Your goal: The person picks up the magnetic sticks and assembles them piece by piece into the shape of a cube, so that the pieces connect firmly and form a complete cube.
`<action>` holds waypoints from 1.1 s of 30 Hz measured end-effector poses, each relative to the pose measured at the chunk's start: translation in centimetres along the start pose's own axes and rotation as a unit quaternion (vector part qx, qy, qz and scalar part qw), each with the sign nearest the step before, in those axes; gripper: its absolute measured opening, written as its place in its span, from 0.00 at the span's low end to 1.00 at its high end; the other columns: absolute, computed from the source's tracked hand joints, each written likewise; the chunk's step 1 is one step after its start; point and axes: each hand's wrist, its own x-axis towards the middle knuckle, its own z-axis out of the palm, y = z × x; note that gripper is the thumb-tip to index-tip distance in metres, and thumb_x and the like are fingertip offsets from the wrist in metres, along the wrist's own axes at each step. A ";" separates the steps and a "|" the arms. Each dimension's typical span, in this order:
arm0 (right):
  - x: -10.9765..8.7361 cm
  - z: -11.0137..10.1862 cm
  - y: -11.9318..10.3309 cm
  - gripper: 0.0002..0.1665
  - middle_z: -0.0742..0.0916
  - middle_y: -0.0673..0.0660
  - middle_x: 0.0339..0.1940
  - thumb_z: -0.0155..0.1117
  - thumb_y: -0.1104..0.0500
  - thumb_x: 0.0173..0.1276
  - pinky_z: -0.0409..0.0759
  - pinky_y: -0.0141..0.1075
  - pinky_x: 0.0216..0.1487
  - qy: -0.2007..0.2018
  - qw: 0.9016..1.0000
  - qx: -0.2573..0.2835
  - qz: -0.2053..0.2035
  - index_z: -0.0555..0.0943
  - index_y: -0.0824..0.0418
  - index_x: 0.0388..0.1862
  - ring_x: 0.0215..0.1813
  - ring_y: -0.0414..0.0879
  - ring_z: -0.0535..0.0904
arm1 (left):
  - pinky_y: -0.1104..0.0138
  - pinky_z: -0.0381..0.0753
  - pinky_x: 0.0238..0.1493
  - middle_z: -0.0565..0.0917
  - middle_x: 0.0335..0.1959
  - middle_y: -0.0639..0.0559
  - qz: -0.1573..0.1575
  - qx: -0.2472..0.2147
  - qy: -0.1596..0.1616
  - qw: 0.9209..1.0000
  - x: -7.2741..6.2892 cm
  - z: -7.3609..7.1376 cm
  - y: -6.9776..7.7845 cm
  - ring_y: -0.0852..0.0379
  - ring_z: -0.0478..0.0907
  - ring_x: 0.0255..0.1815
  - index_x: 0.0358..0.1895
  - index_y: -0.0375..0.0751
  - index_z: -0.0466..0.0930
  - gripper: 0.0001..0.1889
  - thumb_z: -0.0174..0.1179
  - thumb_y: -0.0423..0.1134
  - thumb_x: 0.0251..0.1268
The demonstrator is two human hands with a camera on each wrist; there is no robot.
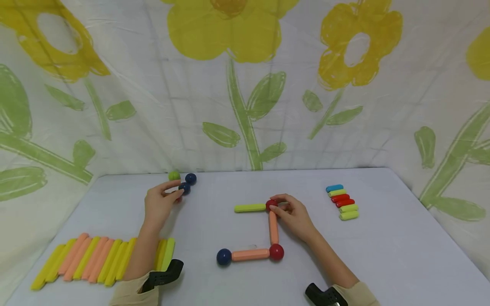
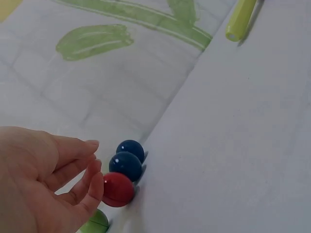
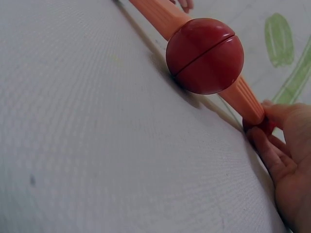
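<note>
My right hand (image 1: 294, 217) pinches a red ball (image 1: 271, 205) at the upper corner of a stick-and-ball shape lying on the table. From that ball a lime stick (image 1: 249, 208) points left and an orange stick (image 1: 273, 228) runs down to a second red ball (image 1: 276, 252). Another orange stick (image 1: 250, 254) joins this to a dark blue ball (image 1: 223, 257). At the far left, my left hand (image 1: 158, 208) reaches among loose balls, fingers loosely bent. Its fingertips are right at a loose red ball (image 2: 118, 190), beside two blue balls (image 2: 126, 166) and a green ball (image 1: 174, 175).
Long yellow and orange sticks (image 1: 86, 260) lie in a row at the left, partly under my left forearm. Short blue, lime and red sticks (image 1: 340, 198) line up at the right. Behind the white table (image 1: 405, 238) hangs a flower-painted sheet (image 1: 183, 106).
</note>
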 end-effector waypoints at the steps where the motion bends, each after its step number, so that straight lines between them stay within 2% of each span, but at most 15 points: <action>1: 0.0 0.0 0.0 0.15 0.86 0.61 0.55 0.68 0.61 0.77 0.80 0.27 0.40 0.000 1.000 0.000 0.001 0.83 0.61 0.60 0.42 0.45 0.81 | 0.76 0.76 0.33 0.82 0.64 0.32 -0.003 0.002 0.002 1.000 0.1 -0.2 -0.2 0.70 0.81 0.31 0.68 0.32 0.81 0.21 0.65 0.35 0.75; 2: 0.0 0.0 0.0 0.15 0.86 0.61 0.55 0.68 0.61 0.77 0.80 0.27 0.40 0.000 1.000 0.001 0.001 0.83 0.61 0.60 0.42 0.45 0.81 | 0.76 0.74 0.32 0.83 0.64 0.32 -0.007 0.004 0.004 1.000 0.1 -0.3 -0.4 0.67 0.81 0.32 0.68 0.33 0.80 0.22 0.65 0.36 0.75; 4: 0.0 -0.1 0.0 0.15 0.85 0.61 0.56 0.68 0.61 0.77 0.80 0.27 0.40 0.000 1.000 0.003 0.000 0.83 0.62 0.60 0.42 0.46 0.81 | 0.76 0.75 0.35 0.81 0.67 0.34 -0.016 0.008 0.003 1.000 0.1 -0.5 -0.8 0.59 0.81 0.41 0.69 0.33 0.79 0.23 0.65 0.36 0.76; 6: -0.1 -0.1 0.1 0.16 0.85 0.62 0.56 0.68 0.61 0.77 0.80 0.27 0.40 0.000 1.000 0.005 -0.001 0.83 0.62 0.60 0.42 0.46 0.81 | 0.73 0.82 0.51 0.77 0.72 0.34 -0.028 0.006 -0.006 1.000 0.2 -0.7 -1.1 0.50 0.79 0.57 0.71 0.32 0.77 0.25 0.64 0.37 0.76; 7: -0.1 -0.1 0.0 0.16 0.85 0.62 0.56 0.68 0.61 0.77 0.80 0.27 0.41 0.000 1.000 0.005 0.000 0.83 0.62 0.60 0.42 0.46 0.82 | 0.68 0.82 0.60 0.74 0.74 0.35 -0.035 0.005 -0.013 0.999 0.2 -0.7 -1.2 0.45 0.75 0.64 0.72 0.31 0.76 0.25 0.64 0.37 0.76; 8: -0.1 -0.1 0.0 0.16 0.85 0.62 0.56 0.68 0.61 0.77 0.80 0.27 0.41 0.000 1.000 0.005 0.000 0.83 0.62 0.60 0.43 0.46 0.82 | 0.62 0.79 0.68 0.72 0.76 0.33 -0.040 0.004 -0.018 0.999 0.2 -0.7 -1.3 0.41 0.70 0.71 0.73 0.31 0.75 0.26 0.64 0.37 0.76; 10: -0.1 0.0 0.0 0.16 0.85 0.61 0.56 0.68 0.61 0.77 0.81 0.27 0.41 0.001 1.000 0.005 0.002 0.83 0.62 0.60 0.43 0.46 0.82 | 0.53 0.72 0.76 0.69 0.78 0.32 -0.048 0.010 -0.027 0.998 0.2 -0.7 -1.5 0.37 0.62 0.78 0.73 0.30 0.73 0.27 0.64 0.37 0.76; 11: -0.1 0.0 0.0 0.16 0.85 0.61 0.56 0.68 0.61 0.77 0.81 0.27 0.41 0.001 1.000 0.005 0.003 0.83 0.62 0.60 0.43 0.46 0.82 | 0.52 0.72 0.76 0.68 0.77 0.31 -0.049 0.017 -0.028 0.998 0.2 -0.7 -1.6 0.35 0.61 0.78 0.73 0.30 0.73 0.27 0.65 0.37 0.76; 14: -0.2 0.0 0.0 0.16 0.85 0.61 0.56 0.68 0.61 0.77 0.81 0.27 0.41 0.002 1.000 0.005 0.003 0.83 0.61 0.60 0.43 0.46 0.82 | 0.67 0.78 0.60 0.70 0.75 0.30 -0.050 0.038 -0.023 0.998 0.2 -0.6 -1.9 0.36 0.66 0.71 0.73 0.31 0.75 0.27 0.66 0.37 0.75; 16: -0.1 0.0 0.1 0.16 0.85 0.61 0.56 0.68 0.61 0.77 0.81 0.27 0.42 0.002 1.000 0.003 0.001 0.83 0.62 0.60 0.43 0.46 0.82 | 0.76 0.75 0.48 0.72 0.73 0.30 -0.049 0.046 -0.020 0.997 0.2 -0.6 -2.0 0.36 0.69 0.67 0.72 0.32 0.75 0.27 0.66 0.38 0.75; 18: -0.1 0.0 0.1 0.16 0.86 0.61 0.56 0.68 0.61 0.77 0.81 0.27 0.41 0.003 1.000 0.002 0.001 0.83 0.62 0.60 0.43 0.46 0.82 | 0.81 0.72 0.40 0.73 0.72 0.30 -0.050 0.048 -0.019 0.997 0.3 -0.7 -2.2 0.37 0.71 0.64 0.72 0.32 0.76 0.27 0.67 0.38 0.74; 22: -0.1 0.0 0.0 0.16 0.86 0.61 0.55 0.68 0.61 0.76 0.80 0.27 0.40 0.005 1.000 0.000 0.006 0.83 0.61 0.60 0.42 0.46 0.82 | 0.80 0.72 0.39 0.73 0.72 0.30 -0.052 0.048 -0.028 0.997 0.4 -0.9 -2.1 0.38 0.71 0.63 0.73 0.32 0.75 0.28 0.67 0.40 0.75; 26: -0.1 0.1 -0.1 0.16 0.86 0.60 0.55 0.68 0.62 0.76 0.79 0.27 0.39 0.005 1.000 0.001 0.010 0.84 0.61 0.60 0.42 0.46 0.81 | 0.77 0.77 0.40 0.74 0.70 0.30 -0.041 0.043 -0.043 0.997 0.4 -1.3 -1.5 0.43 0.78 0.53 0.73 0.32 0.75 0.29 0.67 0.42 0.75; 28: -0.1 0.1 -0.1 0.16 0.86 0.61 0.55 0.68 0.62 0.76 0.79 0.27 0.38 0.005 1.000 0.001 0.010 0.84 0.61 0.60 0.42 0.46 0.81 | 0.76 0.81 0.39 0.75 0.69 0.29 -0.028 0.035 -0.061 0.997 0.3 -1.4 -0.9 0.46 0.81 0.46 0.72 0.31 0.75 0.29 0.67 0.43 0.76; 33: -0.1 0.0 -0.1 0.16 0.86 0.61 0.55 0.68 0.62 0.76 0.79 0.27 0.38 0.005 1.000 0.003 0.005 0.84 0.62 0.60 0.42 0.46 0.82 | 0.74 0.85 0.46 0.79 0.67 0.30 0.006 0.014 -0.124 0.992 -0.4 -0.3 0.8 0.44 0.85 0.50 0.71 0.29 0.76 0.27 0.65 0.42 0.77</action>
